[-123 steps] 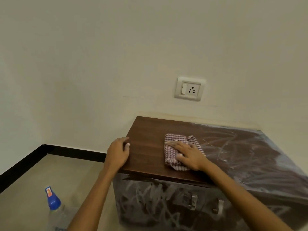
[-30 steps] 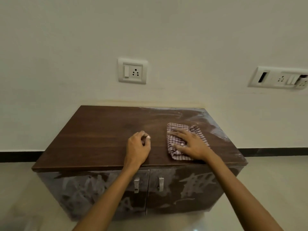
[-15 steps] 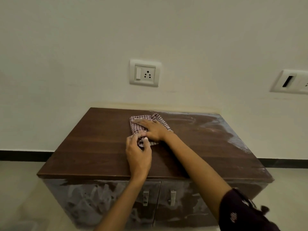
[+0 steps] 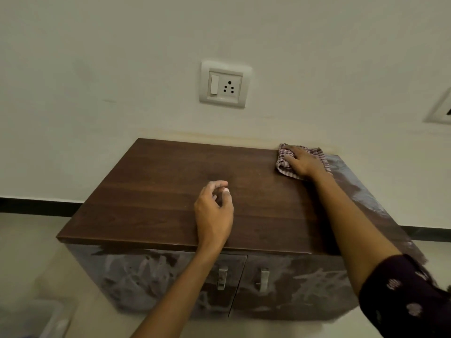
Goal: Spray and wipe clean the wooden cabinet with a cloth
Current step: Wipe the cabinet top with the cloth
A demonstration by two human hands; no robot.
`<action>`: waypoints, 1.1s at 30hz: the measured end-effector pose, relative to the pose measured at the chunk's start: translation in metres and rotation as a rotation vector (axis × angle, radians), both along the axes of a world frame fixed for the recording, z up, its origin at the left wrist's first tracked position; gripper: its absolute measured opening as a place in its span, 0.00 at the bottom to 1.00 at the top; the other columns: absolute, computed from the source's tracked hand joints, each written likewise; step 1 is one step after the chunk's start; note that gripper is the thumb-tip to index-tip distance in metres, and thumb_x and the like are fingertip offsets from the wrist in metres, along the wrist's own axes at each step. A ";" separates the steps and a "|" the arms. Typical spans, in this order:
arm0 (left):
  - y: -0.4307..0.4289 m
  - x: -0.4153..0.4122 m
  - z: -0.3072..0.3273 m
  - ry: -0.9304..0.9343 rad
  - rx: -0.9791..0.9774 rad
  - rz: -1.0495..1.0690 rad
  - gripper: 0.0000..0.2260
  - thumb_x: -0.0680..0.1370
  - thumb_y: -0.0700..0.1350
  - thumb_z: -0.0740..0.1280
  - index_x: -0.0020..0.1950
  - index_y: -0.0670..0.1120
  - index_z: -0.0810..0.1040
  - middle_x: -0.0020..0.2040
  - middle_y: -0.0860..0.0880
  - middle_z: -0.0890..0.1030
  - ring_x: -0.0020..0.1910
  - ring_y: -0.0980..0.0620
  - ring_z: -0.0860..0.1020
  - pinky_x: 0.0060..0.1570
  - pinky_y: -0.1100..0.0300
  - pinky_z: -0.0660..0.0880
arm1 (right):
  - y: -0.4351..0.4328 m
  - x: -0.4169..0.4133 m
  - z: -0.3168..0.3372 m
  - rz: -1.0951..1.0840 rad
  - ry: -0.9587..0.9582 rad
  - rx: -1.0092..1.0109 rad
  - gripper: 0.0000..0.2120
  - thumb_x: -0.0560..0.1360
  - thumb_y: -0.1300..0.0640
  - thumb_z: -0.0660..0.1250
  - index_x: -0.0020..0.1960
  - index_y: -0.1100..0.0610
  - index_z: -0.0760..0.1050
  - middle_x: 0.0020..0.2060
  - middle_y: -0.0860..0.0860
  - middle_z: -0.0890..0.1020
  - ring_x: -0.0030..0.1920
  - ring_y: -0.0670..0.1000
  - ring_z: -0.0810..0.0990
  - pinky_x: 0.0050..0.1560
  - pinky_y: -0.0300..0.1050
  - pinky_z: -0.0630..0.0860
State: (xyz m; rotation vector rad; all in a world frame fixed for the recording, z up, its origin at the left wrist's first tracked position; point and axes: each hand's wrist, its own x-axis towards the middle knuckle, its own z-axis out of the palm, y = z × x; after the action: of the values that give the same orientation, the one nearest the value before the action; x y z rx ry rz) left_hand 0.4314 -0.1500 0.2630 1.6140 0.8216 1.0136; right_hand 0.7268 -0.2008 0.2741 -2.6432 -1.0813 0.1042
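Note:
A low dark wooden cabinet [image 4: 158, 191] stands against the wall. Most of its top looks clean, while a whitish film covers the right edge and both front doors. My right hand [image 4: 301, 161] presses flat on a checked red-and-white cloth [image 4: 284, 167] at the back right corner of the top, near the wall. My left hand [image 4: 214, 211] rests on the middle of the top near the front, fingers loosely curled, holding nothing. No spray bottle can be made out clearly.
A white switch-and-socket plate [image 4: 224, 85] is on the wall above the cabinet; a second plate [image 4: 441, 111] shows at the right edge. Two metal door handles [image 4: 222, 276] hang on the front. A pale blurred object [image 4: 29, 320] lies on the floor at bottom left.
My right hand has slid the cloth from the middle back of the top to the back right corner. My left hand stayed near the front middle, now apart from the cloth.

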 end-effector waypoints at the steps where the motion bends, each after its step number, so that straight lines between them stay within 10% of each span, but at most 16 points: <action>1: 0.000 0.000 0.001 0.002 -0.002 -0.004 0.07 0.77 0.40 0.63 0.52 0.49 0.77 0.48 0.57 0.76 0.43 0.69 0.72 0.45 0.75 0.68 | 0.006 -0.006 0.000 -0.056 -0.012 -0.010 0.26 0.78 0.45 0.52 0.74 0.52 0.57 0.74 0.54 0.59 0.72 0.56 0.61 0.71 0.60 0.55; 15: -0.002 0.002 0.004 0.005 0.011 0.054 0.08 0.77 0.39 0.62 0.52 0.48 0.78 0.47 0.54 0.79 0.47 0.63 0.76 0.56 0.63 0.73 | 0.138 -0.110 0.008 0.414 0.009 -0.094 0.24 0.79 0.43 0.48 0.75 0.45 0.53 0.76 0.50 0.55 0.75 0.51 0.54 0.73 0.59 0.47; 33: -0.001 -0.002 0.002 0.020 0.014 -0.019 0.08 0.77 0.38 0.63 0.51 0.49 0.78 0.48 0.51 0.80 0.50 0.56 0.78 0.57 0.59 0.74 | -0.051 0.047 0.003 -0.233 0.003 0.099 0.25 0.77 0.45 0.53 0.71 0.56 0.60 0.71 0.56 0.62 0.70 0.57 0.63 0.68 0.59 0.59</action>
State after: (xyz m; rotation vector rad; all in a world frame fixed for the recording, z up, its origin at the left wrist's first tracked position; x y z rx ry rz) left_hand 0.4291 -0.1506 0.2654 1.6435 0.8132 0.9932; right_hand 0.7734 -0.2518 0.2769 -2.6550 -0.7498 0.0071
